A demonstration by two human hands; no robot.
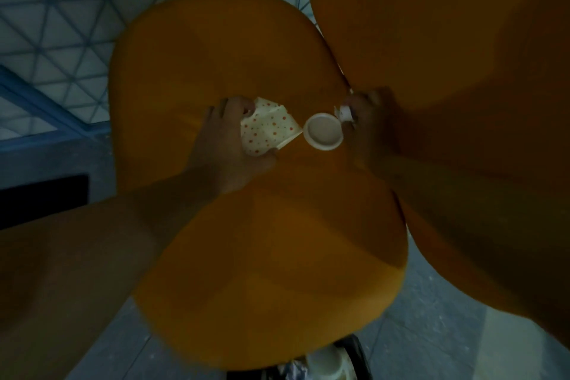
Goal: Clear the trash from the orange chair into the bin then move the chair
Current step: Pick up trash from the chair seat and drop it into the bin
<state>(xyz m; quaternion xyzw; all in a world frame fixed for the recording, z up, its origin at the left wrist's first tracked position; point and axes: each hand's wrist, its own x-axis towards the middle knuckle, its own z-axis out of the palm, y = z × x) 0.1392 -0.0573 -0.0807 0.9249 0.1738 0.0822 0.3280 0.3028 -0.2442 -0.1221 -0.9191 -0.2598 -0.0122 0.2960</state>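
Observation:
The orange chair (234, 71) fills the middle of the view, seen from above. On its seat, my left hand (222, 136) grips a crushed white paper cup with red dots (266, 129). Right beside that cup stands an upright white cup (323, 132), its round rim facing up. My right hand (367, 116) pinches a small crumpled white scrap (344, 112) at the upright cup's right edge. A bin (327, 362) with white trash inside shows at the bottom edge, below the chair's front.
A second orange chair (447, 40) stands close on the right, touching the first one. Behind them is a pale wall with a blue triangle pattern (61, 25). Grey floor tiles (431, 333) show at the bottom.

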